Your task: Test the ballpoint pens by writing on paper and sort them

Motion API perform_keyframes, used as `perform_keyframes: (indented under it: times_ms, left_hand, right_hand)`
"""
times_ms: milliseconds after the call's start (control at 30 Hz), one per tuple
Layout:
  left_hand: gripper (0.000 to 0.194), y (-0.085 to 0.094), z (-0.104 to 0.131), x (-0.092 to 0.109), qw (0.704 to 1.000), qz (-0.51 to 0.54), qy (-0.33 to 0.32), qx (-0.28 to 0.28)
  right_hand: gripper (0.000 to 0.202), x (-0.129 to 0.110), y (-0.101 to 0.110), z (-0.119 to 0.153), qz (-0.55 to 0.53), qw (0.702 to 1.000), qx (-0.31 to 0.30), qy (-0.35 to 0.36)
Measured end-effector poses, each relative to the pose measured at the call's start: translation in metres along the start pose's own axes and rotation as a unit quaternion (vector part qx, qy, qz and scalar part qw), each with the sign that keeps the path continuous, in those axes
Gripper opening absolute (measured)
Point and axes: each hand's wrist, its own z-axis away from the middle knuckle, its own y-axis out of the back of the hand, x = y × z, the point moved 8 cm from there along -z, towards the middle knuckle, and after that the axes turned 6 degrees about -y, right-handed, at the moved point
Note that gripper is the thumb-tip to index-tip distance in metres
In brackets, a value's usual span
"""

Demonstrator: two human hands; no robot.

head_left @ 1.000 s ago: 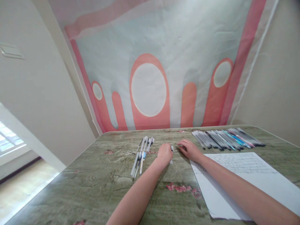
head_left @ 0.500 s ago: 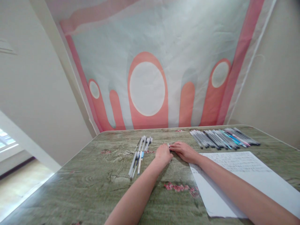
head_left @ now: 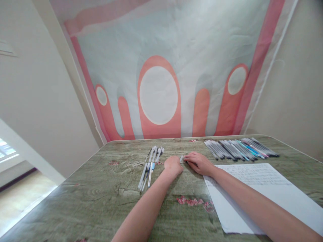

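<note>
My left hand (head_left: pixel 173 165) is closed, its fingers mostly hidden behind the back of the hand. Facing it, my right hand (head_left: pixel 201 163) has its fingers bent together in a pinch. Between the hands a short part of a pen (head_left: pixel 181 159) shows, pale and clear with a thin dark line below; most of it is covered. To the left of my left hand lies a loose group of pens (head_left: pixel 156 153), some with pale barrels. One white pen with a light blue part (head_left: pixel 151 174) lies at the near side of that group.
A long row of pens (head_left: pixel 239 149), mostly clear and grey with a few blue and pink, lies at the back right. A sheet of paper with writing (head_left: pixel 252 198) lies under my right forearm. The wood-patterned table (head_left: pixel 101 198) ends at a patterned wall hanging (head_left: pixel 161 131).
My hands have drawn slightly apart, the left shifting a little leftward. More of the pale piece between them now shows. The pens and paper stay where they were.
</note>
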Motion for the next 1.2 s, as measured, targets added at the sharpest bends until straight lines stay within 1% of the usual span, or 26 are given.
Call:
perform_keyframes:
  times_ms: [100,200,300,367,400,433,467,533,600,633,667,733,800,900,1000,1067,1133,1200]
  left_hand:
    - [0.026,-0.001,-0.004,-0.007,1.000,0.029,0.000,0.007]
    - [0.014,-0.003,-0.010,-0.016,0.994,0.108,-0.017,0.020]
    - [0.011,-0.002,-0.019,-0.025,0.976,0.211,-0.026,0.041]
    - [0.011,0.000,-0.024,-0.029,0.953,0.295,-0.031,0.059]
    - [0.011,0.000,-0.026,-0.029,0.934,0.350,-0.034,0.068]
    - [0.012,0.000,-0.028,-0.028,0.906,0.414,-0.038,0.075]
    - [0.013,-0.001,-0.029,-0.026,0.871,0.483,-0.040,0.080]
    - [0.016,-0.005,-0.030,-0.021,0.785,0.614,-0.035,0.081]
    - [0.019,-0.012,-0.030,-0.015,0.704,0.705,-0.021,0.075]
    - [0.020,-0.016,-0.029,-0.013,0.673,0.735,-0.009,0.075]
    - [0.021,-0.021,-0.028,-0.011,0.649,0.757,0.006,0.077]
    - [0.022,-0.028,-0.026,-0.009,0.615,0.783,0.032,0.084]
    - [0.021,-0.034,-0.024,-0.005,0.587,0.804,0.041,0.084]
    - [0.020,-0.038,-0.022,0.007,0.538,0.841,0.018,0.058]
    - [0.021,-0.039,-0.022,0.013,0.499,0.866,0.001,0.034]
    - [0.022,-0.039,-0.024,0.009,0.481,0.876,0.006,0.043]
    - [0.023,-0.038,-0.028,-0.005,0.465,0.881,0.023,0.084]
    - [0.023,-0.036,-0.033,-0.022,0.443,0.885,0.041,0.139]
  right_hand:
    - [0.024,0.004,0.004,0.000,0.007,0.999,0.026,-0.018]
    - [0.023,0.014,0.008,0.000,0.026,0.996,0.061,-0.055]
    - [0.023,0.024,0.012,0.002,0.038,0.991,0.092,-0.087]
    - [0.022,0.028,0.014,0.003,0.040,0.989,0.107,-0.099]
    - [0.023,0.029,0.015,0.003,0.039,0.987,0.113,-0.102]
    - [0.023,0.029,0.016,0.003,0.038,0.987,0.118,-0.104]
    - [0.023,0.028,0.017,0.003,0.038,0.986,0.120,-0.105]
    - [0.023,0.024,0.019,0.003,0.036,0.987,0.117,-0.105]
    - [0.023,0.017,0.020,0.002,0.036,0.989,0.103,-0.097]
    - [0.024,0.012,0.020,0.002,0.040,0.991,0.093,-0.087]
    - [0.027,0.007,0.019,0.001,0.047,0.993,0.082,-0.073]
    - [0.034,-0.005,0.015,-0.001,0.069,0.996,0.055,-0.033]
    - [0.033,-0.014,0.010,-0.001,0.093,0.995,0.040,0.006]
    - [0.025,-0.021,0.010,0.000,0.121,0.990,0.059,0.053]
    - [0.027,-0.024,0.015,0.004,0.145,0.981,0.093,0.084]
    - [0.029,-0.024,0.022,0.007,0.153,0.976,0.127,0.083]
    - [0.030,-0.024,0.030,0.010,0.149,0.972,0.164,0.074]
    - [0.031,-0.024,0.034,0.013,0.142,0.971,0.177,0.077]
